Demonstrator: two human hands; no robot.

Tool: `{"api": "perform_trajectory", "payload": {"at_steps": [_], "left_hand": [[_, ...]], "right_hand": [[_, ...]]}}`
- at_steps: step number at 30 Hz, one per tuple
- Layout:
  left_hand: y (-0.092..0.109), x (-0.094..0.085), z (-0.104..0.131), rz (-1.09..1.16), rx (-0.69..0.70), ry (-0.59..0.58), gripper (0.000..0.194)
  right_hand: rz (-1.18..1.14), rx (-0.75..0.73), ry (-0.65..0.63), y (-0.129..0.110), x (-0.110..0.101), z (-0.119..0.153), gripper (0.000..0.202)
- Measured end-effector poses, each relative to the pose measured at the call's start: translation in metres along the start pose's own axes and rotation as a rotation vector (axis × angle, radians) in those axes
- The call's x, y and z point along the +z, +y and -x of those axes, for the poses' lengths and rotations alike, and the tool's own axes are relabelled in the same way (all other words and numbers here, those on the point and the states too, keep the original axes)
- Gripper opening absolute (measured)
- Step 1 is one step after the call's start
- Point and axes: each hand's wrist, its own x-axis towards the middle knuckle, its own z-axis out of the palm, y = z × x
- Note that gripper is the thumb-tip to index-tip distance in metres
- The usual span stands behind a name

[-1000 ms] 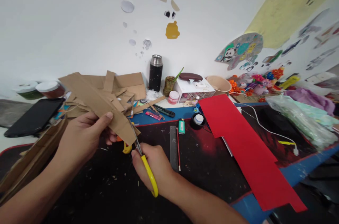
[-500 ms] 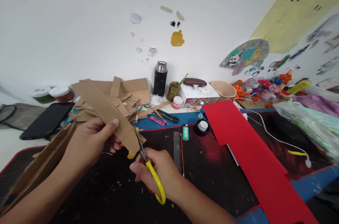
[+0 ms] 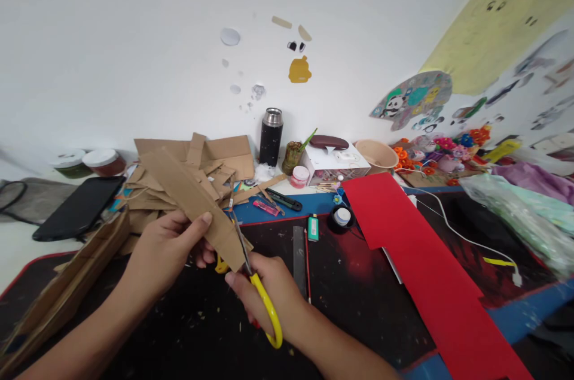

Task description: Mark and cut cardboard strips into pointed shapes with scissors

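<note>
My left hand (image 3: 177,248) pinches a long strip of brown cardboard (image 3: 191,191), thumb on top and fingers beneath. The strip slants from upper left down towards my right hand (image 3: 273,290), which is closed round the yellow handle of a pair of scissors (image 3: 268,311). The scissor blades lie along the strip's right edge near its lower end, with a narrow sliver of cardboard showing on their far side. Beneath the strip, partly hidden, is a yellow object (image 3: 220,264) on the black mat; its kind I cannot make out.
Cardboard scraps (image 3: 228,152) are heaped behind my left hand. A black flask (image 3: 271,137), a utility knife (image 3: 284,199), a grey ruler (image 3: 299,260), a pencil (image 3: 307,266) and a green glue stick (image 3: 313,228) lie ahead. Red card (image 3: 417,254) stretches along the right.
Both hands, with the cardboard strip and the scissors, have shifted slightly to the right and down in view. The strip's top end has moved right, and the background has dropped slightly.
</note>
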Motion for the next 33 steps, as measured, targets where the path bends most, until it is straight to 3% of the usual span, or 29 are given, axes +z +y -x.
{"api": "perform_trajectory", "payload": {"at_steps": [11, 18, 22, 28, 33], "left_hand": [[-0.003, 0.000, 0.000, 0.003, -0.018, 0.020, 0.039], [0.002, 0.008, 0.005, 0.005, -0.019, -0.015, 0.044], [-0.002, 0.003, 0.003, 0.035, 0.006, 0.033, 0.043], [-0.013, -0.001, -0.003, 0.111, 0.013, 0.062, 0.045], [-0.008, 0.004, -0.001, 0.154, 0.018, 0.072, 0.048]], "right_hand": [[-0.021, 0.026, 0.024, 0.010, 0.009, -0.002, 0.020], [0.005, 0.043, 0.169, 0.014, 0.016, -0.011, 0.027], [-0.197, 0.149, 0.104, 0.008, 0.007, -0.014, 0.034], [-0.488, -0.023, 0.087, -0.007, -0.017, -0.013, 0.050], [-0.560, -0.048, 0.075, -0.008, -0.020, -0.012, 0.058]]}}
